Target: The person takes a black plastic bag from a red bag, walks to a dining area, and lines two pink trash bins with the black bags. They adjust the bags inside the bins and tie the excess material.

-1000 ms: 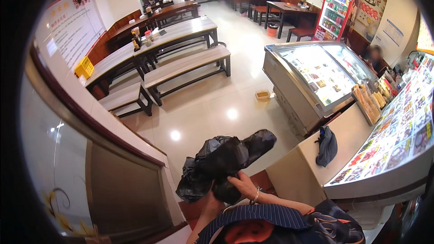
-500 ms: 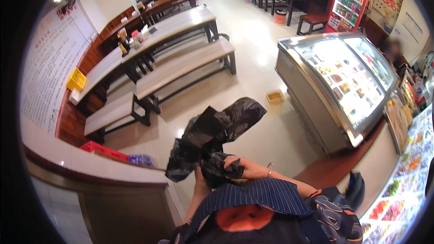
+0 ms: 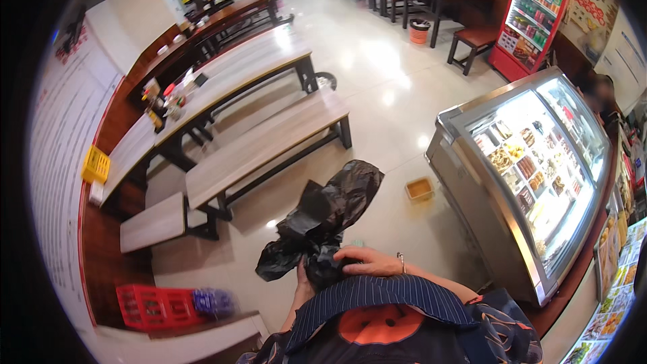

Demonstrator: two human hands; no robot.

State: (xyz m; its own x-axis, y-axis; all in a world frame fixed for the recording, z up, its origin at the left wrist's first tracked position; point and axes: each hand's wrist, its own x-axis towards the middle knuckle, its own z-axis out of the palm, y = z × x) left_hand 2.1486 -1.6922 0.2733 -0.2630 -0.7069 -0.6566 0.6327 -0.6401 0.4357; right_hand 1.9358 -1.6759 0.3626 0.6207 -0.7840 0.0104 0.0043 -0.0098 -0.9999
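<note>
A crumpled black plastic bag [image 3: 323,226] hangs in front of my chest, its loose end sticking up and to the right. My right hand [image 3: 367,261], a bracelet on the wrist, lies over the bunched lower part of the bag and grips it. My left hand [image 3: 304,283] comes up from below and clutches the same bunch; its fingers are mostly hidden by the plastic. Below the hands I see my striped collar and patterned sleeves.
A glass-topped food display case [image 3: 532,175] stands to my right. Long wooden tables and benches [image 3: 263,145] fill the left. A red crate [image 3: 151,307] sits low left, a small yellow bin [image 3: 419,189] on the tiled floor, a red drinks fridge [image 3: 532,17] far back.
My view has swung left and forward, so the counter slid out and the benches and red crate came in. Both hands keep hold of the black bag, now bunched closer to my chest.
</note>
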